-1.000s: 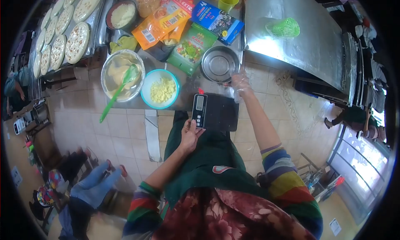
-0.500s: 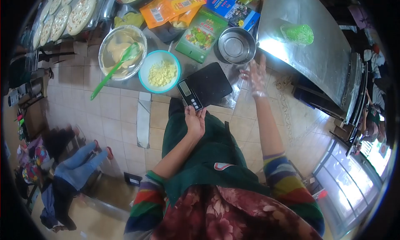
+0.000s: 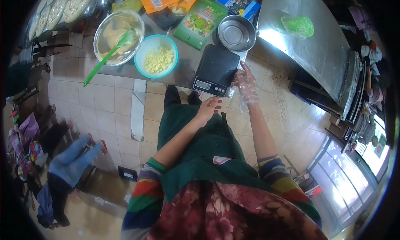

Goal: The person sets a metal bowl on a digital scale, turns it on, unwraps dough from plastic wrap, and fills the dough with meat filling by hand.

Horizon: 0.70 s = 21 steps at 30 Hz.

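A black digital kitchen scale [image 3: 217, 67] lies near the counter's front edge, its display and buttons facing me. My left hand [image 3: 209, 111] is bare, just below the scale's front edge, its fingers loosely bent and holding nothing I can see. At the scale's right side is my right hand [image 3: 246, 85] in a clear plastic glove. Its index finger points up, while the other fingers are bent close to the scale's edge; whether they touch it I cannot tell. Just behind the scale stands a round metal pan [image 3: 236, 33].
To the left are a turquoise-rimmed bowl [image 3: 156, 69] of pale yellow crumbles and a metal bowl [image 3: 99, 52] of batter with a green spatula [image 3: 109, 57]. Behind sit a green box [image 3: 202, 21] and orange packets [image 3: 160, 0]. A steel surface [image 3: 300, 57] rises at right. A person [image 3: 73, 167] is at lower left.
The scale has turned, its display now facing me squarely. My right hand has come down and left to its right side. My left hand has shifted slightly right, off its front corner.
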Each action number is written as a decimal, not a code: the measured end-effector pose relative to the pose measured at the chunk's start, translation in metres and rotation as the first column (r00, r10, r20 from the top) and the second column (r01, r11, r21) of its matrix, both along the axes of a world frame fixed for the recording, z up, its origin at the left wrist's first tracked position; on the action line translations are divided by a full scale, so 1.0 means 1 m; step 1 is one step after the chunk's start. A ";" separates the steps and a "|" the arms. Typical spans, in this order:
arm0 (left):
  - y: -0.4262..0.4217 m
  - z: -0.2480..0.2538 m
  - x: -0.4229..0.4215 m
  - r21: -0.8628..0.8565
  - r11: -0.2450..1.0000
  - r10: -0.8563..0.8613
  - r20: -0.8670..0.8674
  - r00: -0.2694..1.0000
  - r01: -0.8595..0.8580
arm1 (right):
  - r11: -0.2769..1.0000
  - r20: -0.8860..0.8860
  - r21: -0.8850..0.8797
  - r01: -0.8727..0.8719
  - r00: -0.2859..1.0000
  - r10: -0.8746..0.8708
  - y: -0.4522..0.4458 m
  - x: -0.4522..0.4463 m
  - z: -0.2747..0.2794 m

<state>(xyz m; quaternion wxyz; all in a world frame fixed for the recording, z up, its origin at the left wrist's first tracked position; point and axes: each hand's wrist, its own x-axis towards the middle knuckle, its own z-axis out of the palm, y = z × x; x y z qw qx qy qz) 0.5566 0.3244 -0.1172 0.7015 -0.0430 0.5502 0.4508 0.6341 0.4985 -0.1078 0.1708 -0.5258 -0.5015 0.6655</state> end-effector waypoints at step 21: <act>-0.015 0.008 -0.035 0.047 0.973 0.220 0.068 0.973 -0.224 | 0.804 0.365 0.571 -0.164 0.929 -0.069 0.087 -0.042 0.038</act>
